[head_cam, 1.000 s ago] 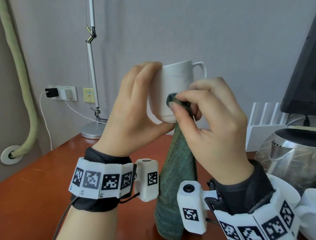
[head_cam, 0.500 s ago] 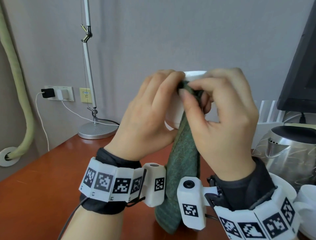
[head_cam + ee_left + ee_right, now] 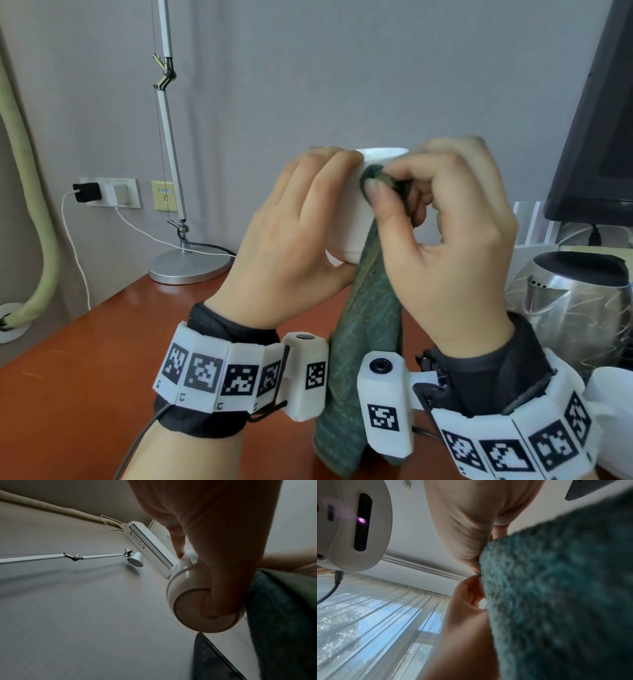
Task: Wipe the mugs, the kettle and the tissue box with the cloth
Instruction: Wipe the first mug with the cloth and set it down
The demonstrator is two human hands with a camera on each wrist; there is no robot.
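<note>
**Mug wipe, mid-rub: cloth's up near the rim on the near side**

From my seat the left hand (image 3: 294, 233) has its fingers curled round the white mug (image 3: 349, 219), holding it up in the air above the desk (image 3: 85, 377), about upright in the head view with the rim on top. In the left wrist view I can see the mug's base (image 3: 190, 609) from underneath with the thumb across it, so that grip looks solid to me.

The right hand (image 3: 445, 240) is pinching a bunched bit of the green cloth (image 3: 370, 329) between thumb and curled fingers, and that wad is pressed on the mug's wall just under the rim. The rest of the cloth hangs straight down between my wrists. The right wrist view is mostly blurry cloth (image 3: 556, 601), no help there.

What matters next, I reckon: the mug's long axis runs up and down, and the cloth hand sits just to the right of it, touching it high up. So the stroke has to go down the wall or round it, with the left hand turning the mug. I can't see the handle, it's hidden behind the hands.

The kettle (image 3: 575, 308) sits low right on the desk, nearer the right hand, and another mug (image 3: 613, 387) is at the right edge. I can't make out the tissue box.
</note>
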